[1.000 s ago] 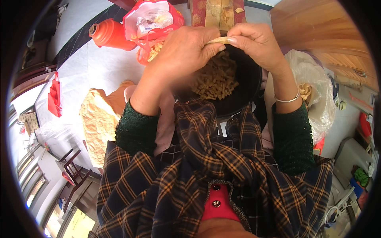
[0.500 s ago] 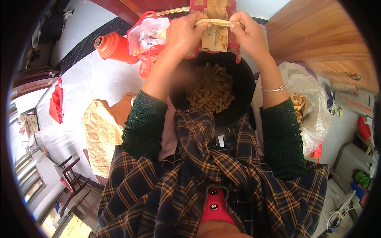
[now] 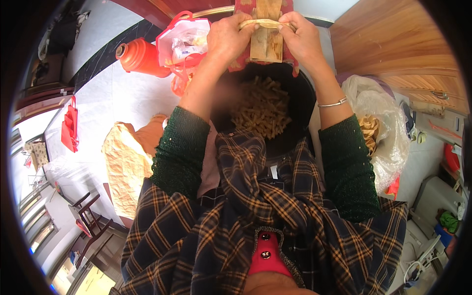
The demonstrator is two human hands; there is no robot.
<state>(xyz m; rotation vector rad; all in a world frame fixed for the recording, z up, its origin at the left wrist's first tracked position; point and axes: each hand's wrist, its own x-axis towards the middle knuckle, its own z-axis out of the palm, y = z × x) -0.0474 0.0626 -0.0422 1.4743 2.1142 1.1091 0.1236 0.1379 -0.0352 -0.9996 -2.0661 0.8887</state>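
Between my two hands stretches a pale yellow, slightly bowed strip [image 3: 265,22], whose exact kind I cannot make out. My left hand [image 3: 227,40] pinches one end, and my right hand [image 3: 301,42], with a bangle on its wrist, pinches the other. The strip crosses in front of a wooden block [image 3: 266,48], which rests on a red patterned cloth [image 3: 240,63]. Below it a round black tub [image 3: 302,110] holds a heap of short yellowish-brown pieces [image 3: 263,110]. A blurred dark patch hides part of the tub's left side.
To the left stand a red bag with a white lining [image 3: 172,42], an orange-red flask [image 3: 142,58] and a crumpled brown paper sack [image 3: 125,167]. On the right a clear plastic bag [image 3: 391,147] holds curled yellowish pieces [image 3: 368,132], near a wooden cabinet [image 3: 393,44].
Both hands have shifted slightly, the right one inward and up, bringing the strip a little higher. Its span between my fingers looks shorter.
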